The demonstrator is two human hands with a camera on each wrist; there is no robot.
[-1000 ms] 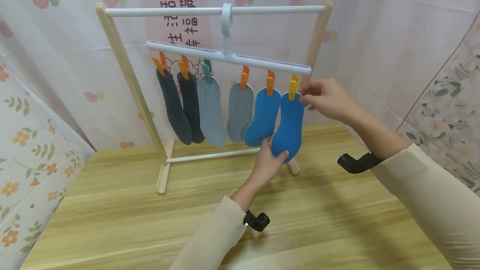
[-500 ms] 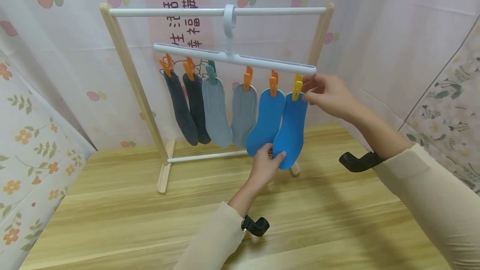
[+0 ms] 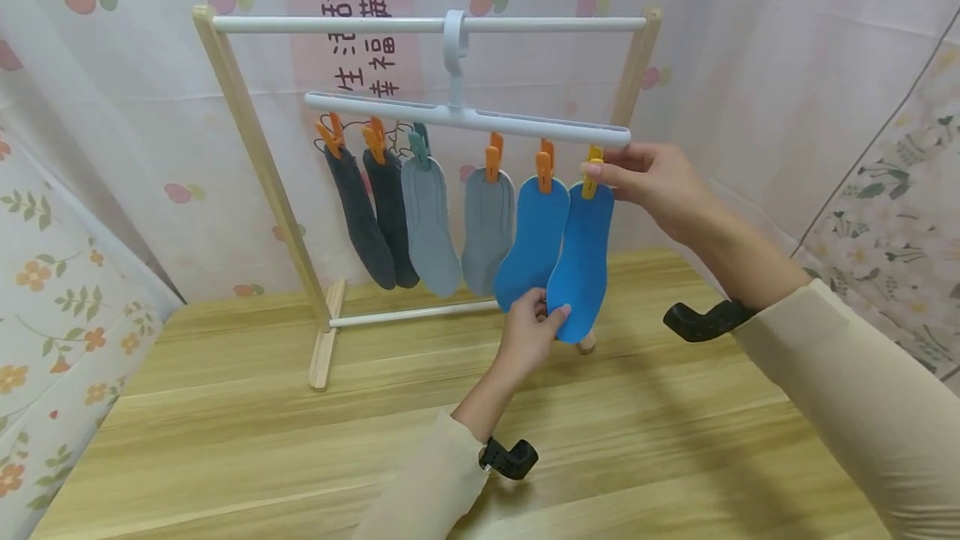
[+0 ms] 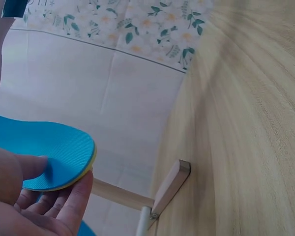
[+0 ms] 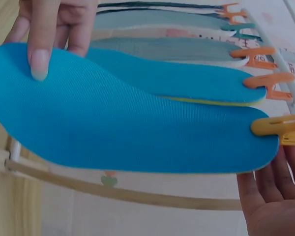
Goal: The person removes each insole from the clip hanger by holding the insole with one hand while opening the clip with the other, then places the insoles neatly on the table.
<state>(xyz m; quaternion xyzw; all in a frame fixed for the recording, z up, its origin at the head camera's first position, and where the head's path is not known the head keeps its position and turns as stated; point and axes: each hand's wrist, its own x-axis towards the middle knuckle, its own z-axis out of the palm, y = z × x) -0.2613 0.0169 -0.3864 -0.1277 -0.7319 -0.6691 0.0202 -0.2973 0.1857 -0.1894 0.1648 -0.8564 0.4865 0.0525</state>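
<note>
A blue insole [image 3: 581, 261] hangs from a yellow clothespin [image 5: 280, 129] at the right end of a white hanger [image 3: 468, 117]. My left hand [image 3: 527, 332] pinches the insole's broad lower end, the thumb on its front face and the fingers behind. At the top, my right hand [image 3: 660, 190] has its thumb across the yellow clothespin. Its other fingers [image 5: 268, 189] lie behind the insole's narrow end in the right wrist view. Next to it, a second blue insole [image 3: 536, 223] hangs from an orange clothespin [image 3: 545, 172], its lower end partly behind my left hand.
Two grey insoles [image 3: 431, 223] and two dark insoles [image 3: 358, 219] hang further left from orange and green clothespins. The hanger tilts down to the right on a wood-and-white rack [image 3: 255, 148], standing on a wooden table [image 3: 300, 457]. Printed curtains [image 3: 750, 65] surround it.
My right thumb has moved from the insole's top edge up onto the yellow clothespin. The held insole's lower end has shifted slightly down. My left hand keeps its pinch.
</note>
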